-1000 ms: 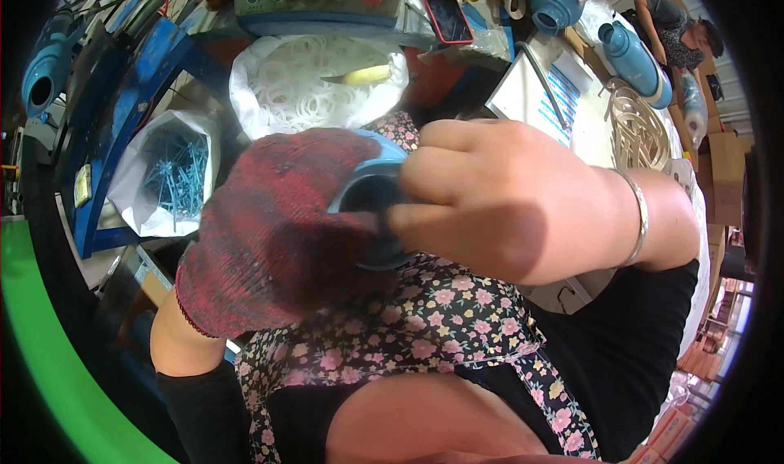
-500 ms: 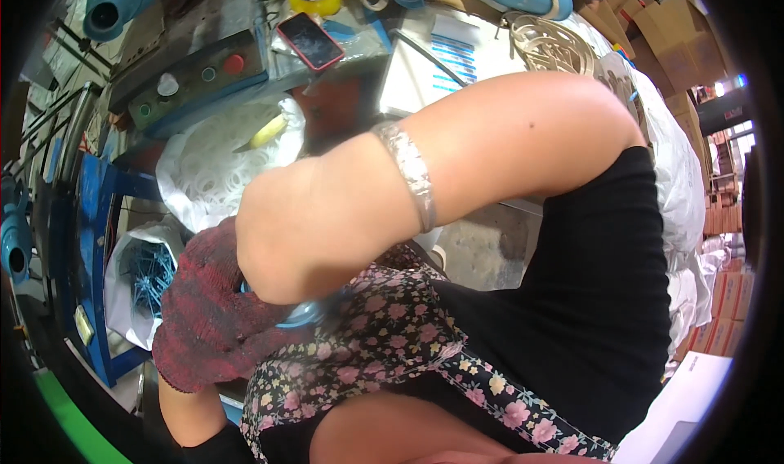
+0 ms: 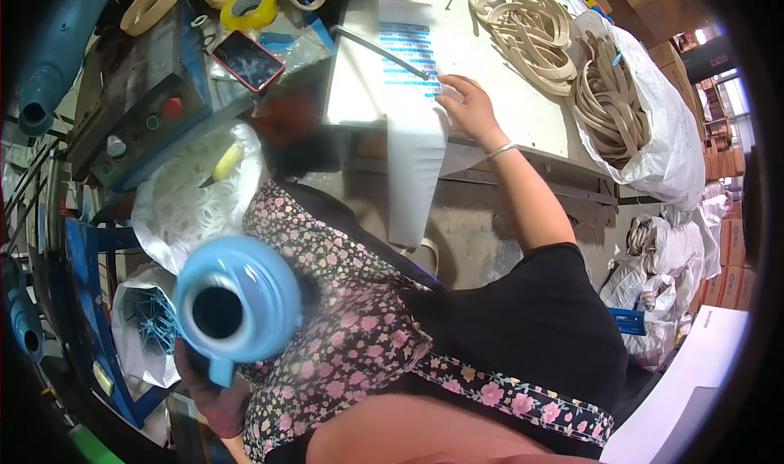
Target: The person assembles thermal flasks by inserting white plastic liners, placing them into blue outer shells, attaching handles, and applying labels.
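The gloved left hand is gripping a smooth, round light-blue plastic fitting at lap level. The bare right hand is resting flat, fingers open, on glossy label sheets on the tabletop.

The bare right hand, which a second ago is clamped over the round light-blue plastic fitting with a dark round opening in front of the chest, is now stretched far out and rests on the white sheet with blue printed rows on the white tabletop. The fitting is now uncovered, its opening facing up, held low by the left hand in a dark red knitted glove alone, which sits beneath it instead of wrapping its side
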{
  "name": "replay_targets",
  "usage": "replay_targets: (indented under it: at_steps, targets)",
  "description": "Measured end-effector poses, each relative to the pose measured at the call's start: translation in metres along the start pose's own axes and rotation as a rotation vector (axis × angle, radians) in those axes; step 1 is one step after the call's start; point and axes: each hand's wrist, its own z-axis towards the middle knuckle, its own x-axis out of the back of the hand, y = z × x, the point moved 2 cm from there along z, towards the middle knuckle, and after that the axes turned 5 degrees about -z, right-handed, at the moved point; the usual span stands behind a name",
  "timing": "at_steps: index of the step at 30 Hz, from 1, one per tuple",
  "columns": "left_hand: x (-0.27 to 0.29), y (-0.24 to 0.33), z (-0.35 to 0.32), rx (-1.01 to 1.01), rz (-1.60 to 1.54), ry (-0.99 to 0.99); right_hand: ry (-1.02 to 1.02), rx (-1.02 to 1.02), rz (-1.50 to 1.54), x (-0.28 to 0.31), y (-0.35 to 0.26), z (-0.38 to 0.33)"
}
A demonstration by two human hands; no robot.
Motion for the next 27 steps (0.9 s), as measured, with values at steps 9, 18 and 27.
replay_targets:
  at_steps: [9,18,27]
  targets:
    - [-0.021,0.031,0.066,-0.345,0.059,0.469,-0.135,0.23,-0.174,-0.013,0.0,-0.003]
    - [-0.11,0.13,0.063,-1.426,1.152,-0.207,-0.06,0.271,-0.212,-0.012,0.003,-0.03]
    - [-0.116,0.147,0.056,-1.437,0.995,-0.303,-0.001,0.281,-0.156,-0.016,-0.012,-0.034]
